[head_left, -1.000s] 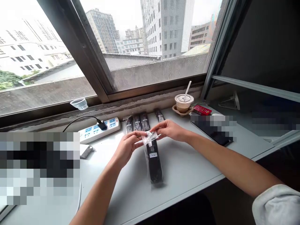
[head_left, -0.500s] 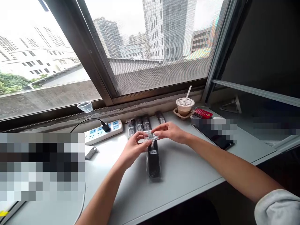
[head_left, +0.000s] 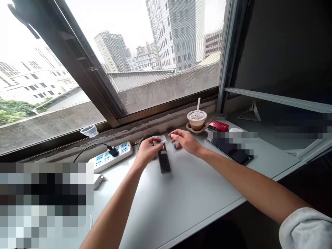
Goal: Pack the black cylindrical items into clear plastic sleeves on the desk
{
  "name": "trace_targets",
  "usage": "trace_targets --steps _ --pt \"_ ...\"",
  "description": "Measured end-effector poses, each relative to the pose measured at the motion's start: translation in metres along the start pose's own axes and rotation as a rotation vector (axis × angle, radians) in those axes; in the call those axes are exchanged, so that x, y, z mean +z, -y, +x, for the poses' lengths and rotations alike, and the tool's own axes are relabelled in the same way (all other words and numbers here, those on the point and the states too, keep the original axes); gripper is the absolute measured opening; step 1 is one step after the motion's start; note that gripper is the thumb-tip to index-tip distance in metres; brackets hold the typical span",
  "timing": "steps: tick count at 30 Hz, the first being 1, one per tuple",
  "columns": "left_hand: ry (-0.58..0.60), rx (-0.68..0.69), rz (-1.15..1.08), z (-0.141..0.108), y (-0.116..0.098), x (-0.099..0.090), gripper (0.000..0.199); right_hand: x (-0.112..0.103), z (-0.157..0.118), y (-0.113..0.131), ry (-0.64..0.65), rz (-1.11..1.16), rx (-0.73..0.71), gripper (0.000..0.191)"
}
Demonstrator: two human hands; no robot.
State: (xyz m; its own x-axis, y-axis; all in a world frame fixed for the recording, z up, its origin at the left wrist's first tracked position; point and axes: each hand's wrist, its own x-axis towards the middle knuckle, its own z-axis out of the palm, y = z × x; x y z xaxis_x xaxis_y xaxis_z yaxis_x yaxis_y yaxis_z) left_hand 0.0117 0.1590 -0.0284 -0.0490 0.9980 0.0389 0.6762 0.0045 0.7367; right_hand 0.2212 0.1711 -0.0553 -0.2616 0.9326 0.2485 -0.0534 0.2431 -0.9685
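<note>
Beneath a window (head_left: 145, 69) stands a pale table (head_left: 197, 183). Over its far half, a black packet (head_left: 164, 162) in clear wrap has its far end pinched by the fingers of the left hand (head_left: 148, 151). Just beside it, the right hand (head_left: 186, 141) has thumb and fingers spread, partly hiding a second packet (head_left: 176, 145). Along the far edge are a power strip (head_left: 122, 154) to the left, a cup (head_left: 197, 121) and a red box (head_left: 218, 126) to the right.
</note>
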Motion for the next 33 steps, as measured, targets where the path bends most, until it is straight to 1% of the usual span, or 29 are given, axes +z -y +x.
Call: trace_targets --steps 3,5,8,10,11,13,15,17,21,23,25,28,31,33 --pt "-0.061 0.008 0.103 0.038 -0.012 0.01 0.039 0.001 0.0 -0.001 0.027 -0.041 -0.027 0.027" --pt "-0.068 0.012 0.174 0.058 -0.018 0.02 0.037 0.002 -0.002 -0.002 0.028 -0.117 -0.061 0.027" --pt "-0.083 0.038 0.284 0.074 -0.021 0.035 0.034 0.003 -0.006 -0.004 0.05 -0.328 -0.187 0.02" --pt "-0.093 0.065 0.372 0.075 -0.022 0.043 0.031 0.003 -0.011 -0.004 0.127 -0.483 -0.274 0.014" --pt "-0.097 0.083 0.422 0.073 -0.022 0.045 0.03 0.003 -0.013 -0.004 0.183 -0.546 -0.296 0.012" --pt "-0.11 0.128 0.53 0.066 -0.023 0.045 0.029 0.003 -0.017 -0.005 0.289 -0.626 -0.292 0.012" --pt "-0.129 0.166 0.635 0.056 -0.024 0.04 0.033 0.005 -0.019 -0.006 0.365 -0.663 -0.255 0.013" --pt "-0.134 0.167 0.727 0.043 -0.024 0.03 0.038 0.007 -0.021 -0.008 0.4 -0.673 -0.217 0.016" --pt "-0.064 0.087 0.868 0.014 -0.023 0.014 0.04 0.012 -0.022 -0.014 0.419 -0.618 -0.152 0.034" --pt "-0.028 0.066 0.917 -0.001 -0.024 0.012 0.04 0.014 -0.023 -0.015 0.407 -0.604 -0.131 0.034" --pt "0.012 0.058 0.974 -0.012 -0.027 0.016 0.039 0.014 -0.023 -0.016 0.393 -0.613 -0.113 0.029" --pt "0.054 0.042 1.006 -0.017 -0.033 0.022 0.034 0.013 -0.022 -0.017 0.383 -0.621 -0.102 0.022" --pt "0.065 0.024 0.979 -0.012 -0.033 0.026 0.03 0.01 -0.02 -0.019 0.379 -0.618 -0.084 0.019" --pt "0.061 0.005 0.96 -0.008 -0.03 0.028 0.032 0.009 -0.018 -0.019 0.372 -0.607 -0.082 0.019"
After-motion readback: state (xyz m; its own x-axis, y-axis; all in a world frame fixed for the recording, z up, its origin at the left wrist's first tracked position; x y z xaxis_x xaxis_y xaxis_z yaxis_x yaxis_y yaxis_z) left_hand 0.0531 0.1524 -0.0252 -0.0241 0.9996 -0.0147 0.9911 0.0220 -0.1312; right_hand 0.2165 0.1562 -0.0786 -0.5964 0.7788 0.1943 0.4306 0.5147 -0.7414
